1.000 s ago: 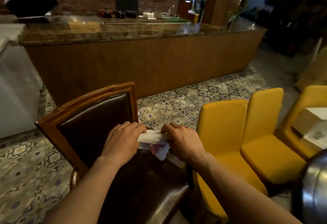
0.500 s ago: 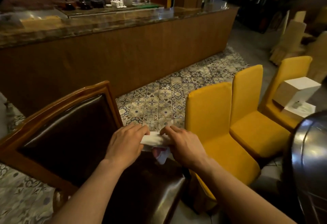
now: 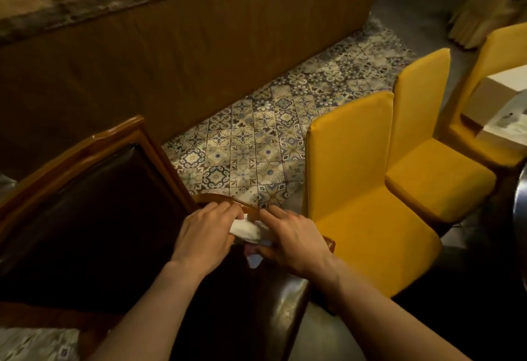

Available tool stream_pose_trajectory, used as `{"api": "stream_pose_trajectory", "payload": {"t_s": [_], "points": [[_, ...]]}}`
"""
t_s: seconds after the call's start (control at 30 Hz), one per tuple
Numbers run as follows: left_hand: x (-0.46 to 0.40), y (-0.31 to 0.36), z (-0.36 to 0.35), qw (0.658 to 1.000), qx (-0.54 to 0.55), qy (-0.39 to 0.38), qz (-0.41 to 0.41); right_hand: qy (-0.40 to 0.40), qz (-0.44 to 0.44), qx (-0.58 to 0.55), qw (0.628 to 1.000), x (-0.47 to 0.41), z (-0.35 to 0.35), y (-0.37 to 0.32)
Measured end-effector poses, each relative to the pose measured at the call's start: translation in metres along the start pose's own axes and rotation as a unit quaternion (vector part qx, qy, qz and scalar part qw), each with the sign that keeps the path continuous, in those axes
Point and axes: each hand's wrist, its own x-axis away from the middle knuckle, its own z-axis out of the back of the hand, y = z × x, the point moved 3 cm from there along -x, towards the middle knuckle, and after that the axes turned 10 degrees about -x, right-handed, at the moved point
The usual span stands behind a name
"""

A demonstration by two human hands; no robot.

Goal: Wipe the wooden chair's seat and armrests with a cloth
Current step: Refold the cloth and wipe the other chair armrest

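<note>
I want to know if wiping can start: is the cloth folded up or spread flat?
Folded up: the cloth shows as a small white wad between the left hand and right hand, a corner hanging below.

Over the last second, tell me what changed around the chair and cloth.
The view swung down and right, and the counter top mostly left the frame. Both hands, left hand and right hand, with the cloth, now sit at the chair's armrest, which was not in view before. Unchanged: both hands grip the bunched cloth between them; the yellow chairs stand in their row.
</note>
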Motion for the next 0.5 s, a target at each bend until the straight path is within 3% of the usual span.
{"api": "stream_pose_trajectory", "payload": {"t_s": [0.2,0.5], "points": [[-0.02,-0.011,-0.029,0.998,0.049,-0.012,-0.04,0.008,-0.077,0.009,0.997,-0.009,-0.021,0.012],[-0.036,-0.034,-0.097,0.98,0.103,-0.041,-0.168,0.067,-0.219,0.048,0.972,-0.007,-0.077,0.007]]}}
